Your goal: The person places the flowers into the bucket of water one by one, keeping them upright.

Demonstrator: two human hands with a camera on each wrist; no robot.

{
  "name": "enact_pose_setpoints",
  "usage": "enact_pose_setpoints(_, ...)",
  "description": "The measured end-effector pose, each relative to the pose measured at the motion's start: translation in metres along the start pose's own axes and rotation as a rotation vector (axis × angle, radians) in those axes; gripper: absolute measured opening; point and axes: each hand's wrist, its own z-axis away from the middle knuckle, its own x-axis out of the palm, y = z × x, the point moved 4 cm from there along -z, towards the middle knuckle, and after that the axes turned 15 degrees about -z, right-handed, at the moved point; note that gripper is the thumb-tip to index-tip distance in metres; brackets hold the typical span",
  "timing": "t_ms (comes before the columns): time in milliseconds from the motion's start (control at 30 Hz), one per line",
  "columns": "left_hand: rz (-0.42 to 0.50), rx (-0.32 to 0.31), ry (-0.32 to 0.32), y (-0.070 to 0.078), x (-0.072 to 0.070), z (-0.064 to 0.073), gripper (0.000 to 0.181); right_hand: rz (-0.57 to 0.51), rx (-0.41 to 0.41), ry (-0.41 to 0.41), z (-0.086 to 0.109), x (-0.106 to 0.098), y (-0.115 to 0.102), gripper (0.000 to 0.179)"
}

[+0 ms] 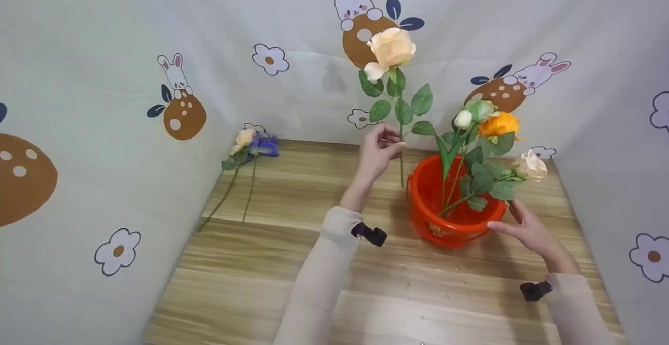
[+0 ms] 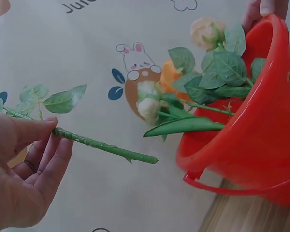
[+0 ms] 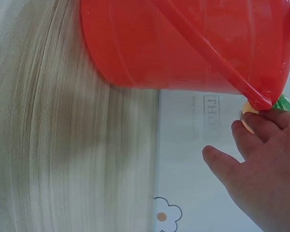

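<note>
My left hand (image 1: 377, 152) pinches the stem of a cream rose (image 1: 393, 49) between thumb and fingers. The rose stands upright beside the bucket's left rim, and its cut stem end (image 2: 140, 157) points past my fingers. A red bucket (image 1: 428, 227) on the table holds several flowers: an orange one (image 1: 500, 124), a pale green bloom (image 1: 481, 110), a white bud (image 1: 463, 119) and a cream rose (image 1: 532, 165). My right hand (image 1: 530, 230) holds the bucket's right side at the rim, thumb in front and fingers behind, near the handle joint (image 3: 261, 101).
At the table's left back lie a peach rose (image 1: 244, 138) and a purple flower (image 1: 265, 146), stems toward the front. Several small droplet-like specks (image 1: 422, 317) dot the wooden table (image 1: 235, 282). A printed cloth (image 1: 292, 10) with rabbits stands around the back and sides.
</note>
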Motion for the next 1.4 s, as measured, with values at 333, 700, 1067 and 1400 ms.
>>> enact_pose_setpoints(333, -0.093, -0.005, -0.011, -0.012, 0.050, -0.001, 0.019, 0.004, -0.001, -0.003, 0.001, 0.000, -0.001, 0.087)
enact_pose_setpoints(700, -0.317, -0.072, -0.069, -0.031, 0.092, 0.007, 0.019, 0.030, -0.017, 0.000, -0.002, 0.000, 0.004, 0.086)
enact_pose_setpoints(1067, -1.052, -0.153, -0.146, -0.036, 0.127, 0.011, 0.032, 0.006, -0.006, 0.000, -0.002, 0.001, 0.004, 0.085)
enact_pose_setpoints(1400, -0.969, -0.162, -0.194, -0.037, 0.137, 0.011, 0.018, 0.016, -0.015, 0.005, -0.003, -0.003, 0.003, 0.085)
